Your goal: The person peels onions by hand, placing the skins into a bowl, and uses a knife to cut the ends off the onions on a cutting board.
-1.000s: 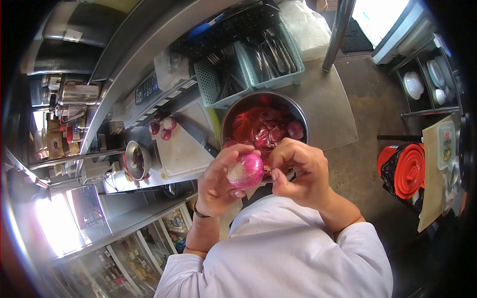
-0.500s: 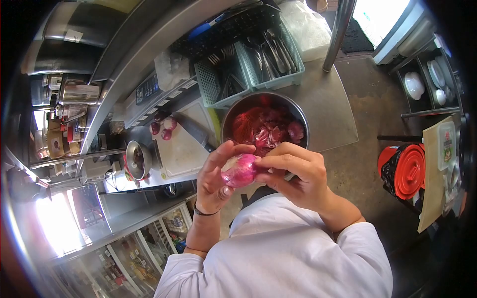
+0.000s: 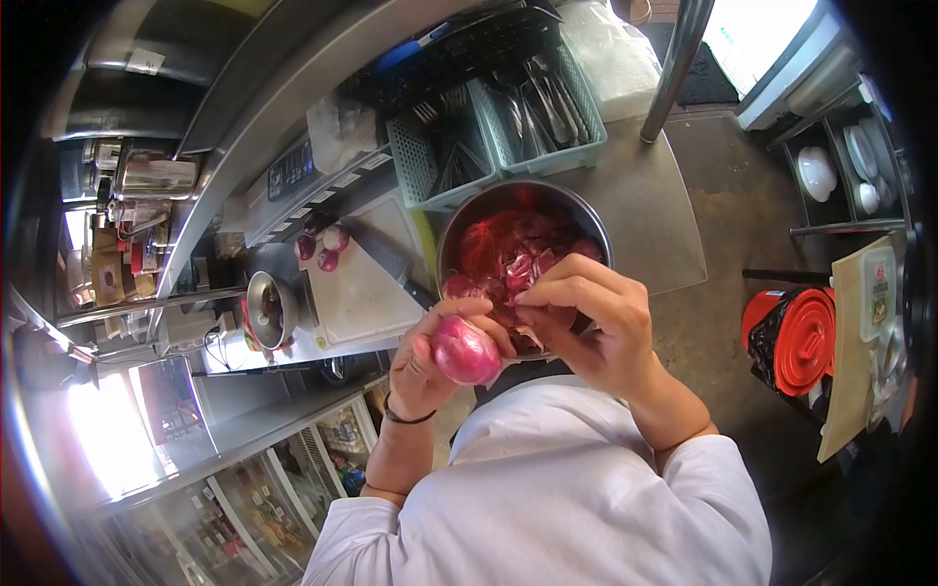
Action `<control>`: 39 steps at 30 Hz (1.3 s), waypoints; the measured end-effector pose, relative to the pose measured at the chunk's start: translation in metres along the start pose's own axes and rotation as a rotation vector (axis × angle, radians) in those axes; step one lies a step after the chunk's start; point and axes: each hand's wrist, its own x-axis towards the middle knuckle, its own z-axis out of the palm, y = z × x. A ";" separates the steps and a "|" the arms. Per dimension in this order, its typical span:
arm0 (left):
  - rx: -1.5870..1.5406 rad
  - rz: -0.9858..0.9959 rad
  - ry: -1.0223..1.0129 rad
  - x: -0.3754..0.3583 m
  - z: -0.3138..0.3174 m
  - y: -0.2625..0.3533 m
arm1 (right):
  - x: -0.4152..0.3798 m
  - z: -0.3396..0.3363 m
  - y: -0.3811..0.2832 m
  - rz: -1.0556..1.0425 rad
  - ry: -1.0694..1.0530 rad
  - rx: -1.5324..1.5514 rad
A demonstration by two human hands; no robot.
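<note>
In my left hand (image 3: 422, 363) is a red onion (image 3: 467, 350), glossy and pink-purple, its rounded side facing me. My right hand (image 3: 591, 317) is beside it, thumb and fingers pinched on a thin piece of onion skin (image 3: 529, 337), mostly hidden by the fingers. Just beyond both hands stands a metal bowl (image 3: 604, 227) with loose onion skins (image 3: 523, 269) and red netting (image 3: 479, 244) inside. The near part of the bowl is covered by my hands.
Left of the bowl, a white cutting board (image 3: 357, 298) bears a knife (image 3: 381, 256) and several red onions (image 3: 329, 259). Cutlery baskets (image 3: 445, 200) stand behind the bowl. A smaller metal bowl (image 3: 266, 305) sits farther left. To the right is a red lidded bin (image 3: 806, 342).
My right hand has come away from the onion, moving slightly right with a bit of skin. The onion has turned and dropped a little lower in my left hand.
</note>
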 end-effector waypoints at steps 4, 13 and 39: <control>-0.321 -0.012 0.010 0.000 -0.001 -0.002 | -0.003 0.003 0.029 0.016 -0.029 -0.187; -0.163 -0.081 0.260 0.002 0.011 0.004 | -0.014 0.011 0.049 0.195 -0.222 -0.356; 0.298 -0.102 0.221 0.004 0.016 0.021 | -0.003 0.010 0.019 -0.047 -0.114 0.040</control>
